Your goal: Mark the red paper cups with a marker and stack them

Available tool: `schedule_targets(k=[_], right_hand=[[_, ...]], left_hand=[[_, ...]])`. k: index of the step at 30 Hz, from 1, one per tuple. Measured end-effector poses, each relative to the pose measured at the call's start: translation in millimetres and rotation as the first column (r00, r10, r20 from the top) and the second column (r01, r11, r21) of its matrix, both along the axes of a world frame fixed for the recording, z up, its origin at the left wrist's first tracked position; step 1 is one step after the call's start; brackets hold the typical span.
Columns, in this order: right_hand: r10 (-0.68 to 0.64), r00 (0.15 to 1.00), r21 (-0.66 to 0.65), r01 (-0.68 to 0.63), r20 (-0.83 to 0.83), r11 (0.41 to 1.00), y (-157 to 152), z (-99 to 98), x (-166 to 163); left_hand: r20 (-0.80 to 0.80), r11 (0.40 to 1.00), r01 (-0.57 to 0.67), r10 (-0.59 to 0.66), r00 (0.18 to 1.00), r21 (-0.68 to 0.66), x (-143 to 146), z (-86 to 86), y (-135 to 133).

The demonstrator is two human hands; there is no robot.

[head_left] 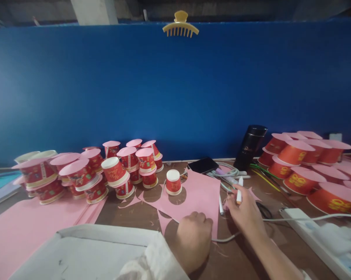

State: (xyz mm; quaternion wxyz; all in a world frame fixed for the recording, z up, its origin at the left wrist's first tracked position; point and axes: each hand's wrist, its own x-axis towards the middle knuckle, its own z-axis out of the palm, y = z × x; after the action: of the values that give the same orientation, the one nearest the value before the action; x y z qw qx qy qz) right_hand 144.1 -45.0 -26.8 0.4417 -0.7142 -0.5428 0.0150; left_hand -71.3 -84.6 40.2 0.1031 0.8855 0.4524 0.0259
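Observation:
My right hand (pixel 244 212) pinches a white marker (pixel 240 190) with an orange band, held upright over the table's right middle. My left hand (pixel 194 242) is curled closed at the near edge of a pink paper sheet (pixel 201 192) with rounded cut-outs; whatever its fingers hold, if anything, is hidden. Upside down by the sheet's left part stands a small red paper cup (pixel 173 182) with a white base. A second white pen (pixel 221 205) lies between the sheet and my right hand. Pink paper scraps (pixel 165 222) are scattered near my left hand.
Stacked red cups topped with pink discs (pixel 79 173) stand at left, larger ones (pixel 302 181) at right. A black bottle (pixel 250 146), phone (pixel 203 165) and coiled cables sit at the back. A power strip (pixel 318 237) lies right; a white box (pixel 84 249) is nearest me.

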Motion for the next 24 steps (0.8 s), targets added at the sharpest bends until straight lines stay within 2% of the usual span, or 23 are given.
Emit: schedule_targets(k=[4,13,17,24], right_hand=[[-0.018,0.997,-0.080,0.013,-0.069,0.997,15,3.5,9],[-0.096,0.987,-0.230,0.065,-0.127,0.971,56,25.2,0],[-0.116,0.981,-0.182,0.087,-0.154,0.979,60,39.0,-12],[-0.092,0.980,0.005,0.094,-0.175,0.996,40,79.9,-25]], left_hand=[[-0.028,0.991,0.131,-0.132,0.991,-0.025,9,-5.8,-6],[0.009,0.982,0.185,-0.186,0.983,0.035,10,-23.2,-2],[0.068,0.990,0.133,-0.137,0.988,0.054,11,-25.2,-1],[0.235,0.996,0.073,-0.084,0.968,0.055,12,-29.7,2]])
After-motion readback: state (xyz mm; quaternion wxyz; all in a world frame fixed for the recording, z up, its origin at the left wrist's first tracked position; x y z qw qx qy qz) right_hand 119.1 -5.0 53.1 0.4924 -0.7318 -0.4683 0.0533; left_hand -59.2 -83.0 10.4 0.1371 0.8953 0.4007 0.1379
